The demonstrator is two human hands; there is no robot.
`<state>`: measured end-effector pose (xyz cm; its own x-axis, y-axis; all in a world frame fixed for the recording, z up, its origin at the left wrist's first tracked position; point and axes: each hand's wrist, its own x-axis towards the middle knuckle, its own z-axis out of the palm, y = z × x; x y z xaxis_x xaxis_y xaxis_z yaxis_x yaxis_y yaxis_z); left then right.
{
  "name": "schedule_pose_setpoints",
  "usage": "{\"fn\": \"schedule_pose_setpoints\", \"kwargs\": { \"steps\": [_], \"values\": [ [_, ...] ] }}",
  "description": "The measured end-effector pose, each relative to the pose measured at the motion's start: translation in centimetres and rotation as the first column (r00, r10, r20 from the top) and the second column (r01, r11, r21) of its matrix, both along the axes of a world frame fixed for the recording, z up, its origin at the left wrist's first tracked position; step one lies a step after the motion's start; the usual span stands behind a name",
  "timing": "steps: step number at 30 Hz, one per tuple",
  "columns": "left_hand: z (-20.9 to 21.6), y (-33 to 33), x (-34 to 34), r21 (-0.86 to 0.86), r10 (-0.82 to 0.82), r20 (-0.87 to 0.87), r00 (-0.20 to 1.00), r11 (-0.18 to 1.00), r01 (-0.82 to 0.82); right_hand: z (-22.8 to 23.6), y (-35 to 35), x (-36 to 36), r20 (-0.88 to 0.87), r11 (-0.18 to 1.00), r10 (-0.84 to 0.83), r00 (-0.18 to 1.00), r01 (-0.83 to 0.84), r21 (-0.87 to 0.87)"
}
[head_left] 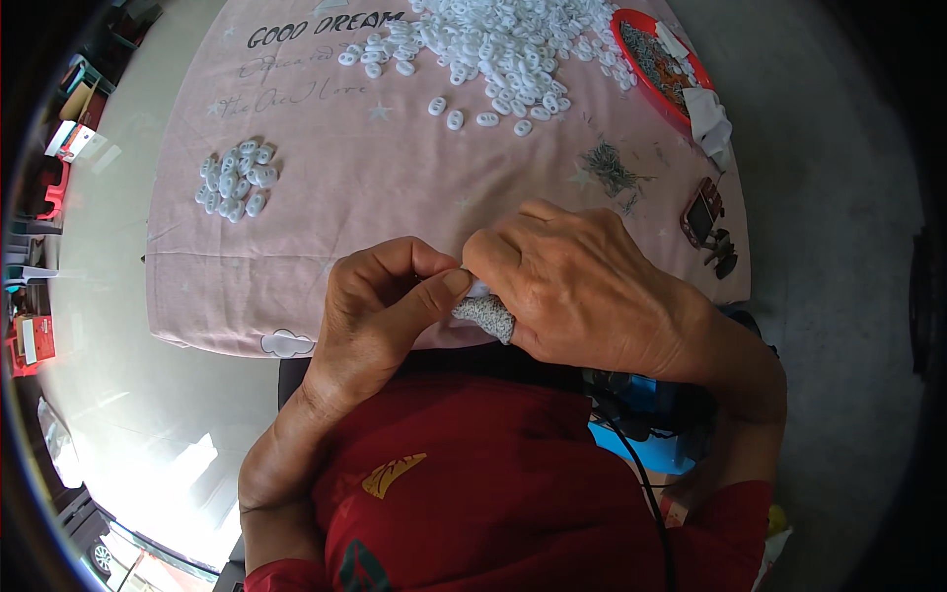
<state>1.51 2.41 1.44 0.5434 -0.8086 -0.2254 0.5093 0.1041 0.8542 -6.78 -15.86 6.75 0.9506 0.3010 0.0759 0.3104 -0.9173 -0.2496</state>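
Just off the near edge of the table my hands meet. My left hand [373, 311] is closed in a pinch, thumb against forefinger; what lies between those tips is too small to make out. My right hand [592, 286] is closed around a small white plastic piece [478, 289], mostly covered by the fingers. A grey knitted sleeve [485, 318] sits just below that piece, seemingly over a right-hand finger. Beyond my hands, a large heap of white oval plastic pieces with holes [513, 54] covers the far table, and a smaller pile [235, 180] lies at the left.
A little heap of thin metal pins [614, 170] lies beyond my right hand. At the far right a red tray [676, 116] holds more metal bits, with white cloth [708, 123] over its rim. A phone-like device [702, 212] rests on the pink tablecloth [326, 212] near the right edge.
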Motion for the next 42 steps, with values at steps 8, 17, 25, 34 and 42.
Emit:
{"fn": "schedule_pose_setpoints", "kwargs": {
  "steps": [8, 17, 25, 34, 42],
  "values": [
    [-0.7, 0.0, -0.1, -0.020, 0.006, 0.029, 1.000, 1.000, -0.005, -0.3, 0.2, -0.1, -0.074, 0.994, 0.009, 0.997, 0.000, 0.111],
    [-0.6, 0.2, 0.0, 0.000, -0.045, -0.008, 0.999, 0.999, 0.045, -0.7, 0.2, -0.3, -0.087, 0.994, 0.050, 0.995, -0.042, 0.099],
    [-0.4, 0.5, -0.1, 0.028, -0.067, 0.072, 0.995, 0.998, 0.065, -1.2, 0.1, -0.6, -0.047, 0.991, 0.102, 0.994, -0.097, 0.097],
    [-0.4, 0.5, 0.5, -0.099, -0.011, -0.053, 0.999, 0.995, 0.006, -1.5, 0.1, -0.5, 0.273, 0.968, -0.064, 0.960, -0.007, 0.250],
    [0.1, 0.7, 0.8, -0.076, -0.019, -0.007, 1.000, 0.997, 0.019, -2.5, -0.1, -1.2, 0.341, 0.953, -0.086, 0.936, -0.023, 0.303]
  ]
}}
